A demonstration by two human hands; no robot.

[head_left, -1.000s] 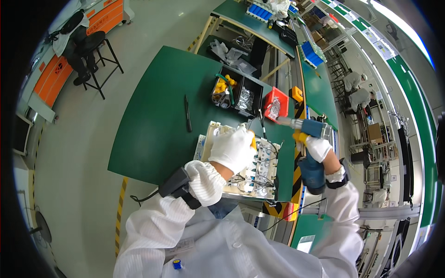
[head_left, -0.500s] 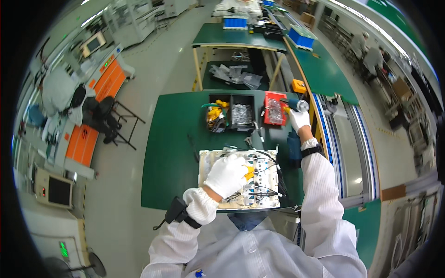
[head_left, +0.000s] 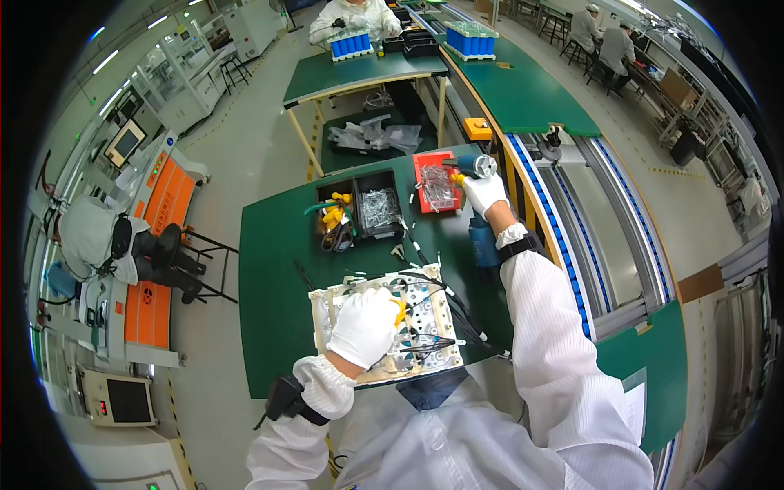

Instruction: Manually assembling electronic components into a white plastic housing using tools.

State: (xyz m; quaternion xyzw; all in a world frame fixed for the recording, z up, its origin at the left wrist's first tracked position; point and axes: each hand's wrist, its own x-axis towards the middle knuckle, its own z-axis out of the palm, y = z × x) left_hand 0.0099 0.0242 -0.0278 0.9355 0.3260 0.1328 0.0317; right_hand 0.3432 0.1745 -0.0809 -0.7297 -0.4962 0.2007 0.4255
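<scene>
My left hand (head_left: 365, 328), in a white glove with yellow at its fingertips, lies over a cream-white frame (head_left: 445, 331) fitted with black wires and round metal parts. Its fingers curl down onto the frame, and what they pinch is hidden. Out to the far right, my right hand (head_left: 485, 194) is closed around a power tool (head_left: 472, 166) with a teal body and a round silver end. The tool sits beside a red tray (head_left: 418, 175) of small metal pieces. Below that hand stands a blue-teal object (head_left: 483, 243), partly covered by my sleeve.
Left of the red tray, a black two-part bin (head_left: 377, 173) holds yellow-handled tools and metal pieces. Black cables (head_left: 459, 304) trail across the green table (head_left: 269, 269). A roller conveyor (head_left: 592, 237) runs along the right. One person (head_left: 102, 245) sits at left; another works at the far table.
The whole view has swung, so the table and its things appear shifted left and tilted. Both hands keep nearly the same places against the frame and the red tray.
</scene>
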